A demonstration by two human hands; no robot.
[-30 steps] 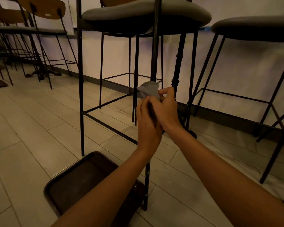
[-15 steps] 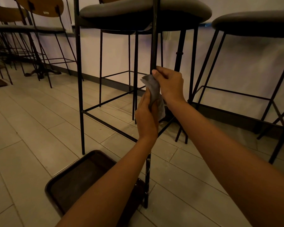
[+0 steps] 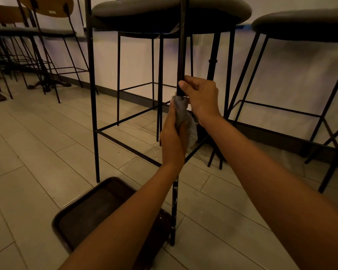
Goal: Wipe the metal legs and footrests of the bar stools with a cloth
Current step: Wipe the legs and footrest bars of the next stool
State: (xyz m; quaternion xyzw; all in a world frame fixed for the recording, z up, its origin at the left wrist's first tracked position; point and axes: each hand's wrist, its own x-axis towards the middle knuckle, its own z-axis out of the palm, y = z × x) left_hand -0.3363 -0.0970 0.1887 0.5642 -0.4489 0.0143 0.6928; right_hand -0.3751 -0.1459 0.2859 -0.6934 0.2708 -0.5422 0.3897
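Grey cloth (image 3: 183,112) now wraps the stool leg (image 3: 181,55) mid-frame, held by the left hand (image 3: 172,139); the right hand (image 3: 202,96) has shifted its grip onto bare leg above, likely steadying it.

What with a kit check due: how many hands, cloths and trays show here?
Hands: 2, left hand and right hand
Cloth: 1
Tray: 1
Total: 4

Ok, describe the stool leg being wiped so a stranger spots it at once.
Find the nearest bar stool, centre frame. Its closest leg ends beside a dark floor tray. Only this leg has the right hand gripping it and the left hand holding a grey cloth round it.
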